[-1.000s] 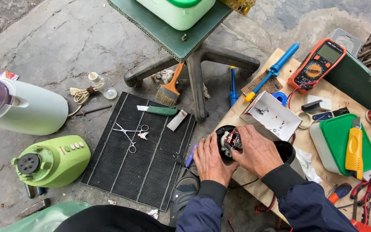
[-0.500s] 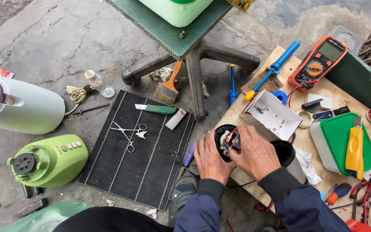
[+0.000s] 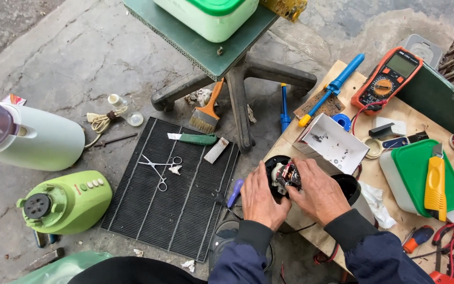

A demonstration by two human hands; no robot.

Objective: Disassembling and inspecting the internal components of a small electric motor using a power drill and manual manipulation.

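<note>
**Head view: both hands stay on the opened motor unit**

Head camera looks down on a wooden board (image 3: 337,231) where the left hand (image 3: 261,200) and right hand (image 3: 319,194) both wrap around a round black motor unit (image 3: 285,176), its open end up and coloured wires showing inside. The left hand cups its left side; the right hand's fingers (image 3: 300,181) press over the wiring. Compared with half a second ago, the hands and unit sit in the same place, and nothing around them has shifted. A white cardboard box (image 3: 332,144) lies just beyond the unit. A purple-handled screwdriver (image 3: 235,192) rests beside the left hand, at the edge of a black ribbed mat (image 3: 185,210). An orange multimeter (image 3: 390,79) sits farther back on the board.
</note>
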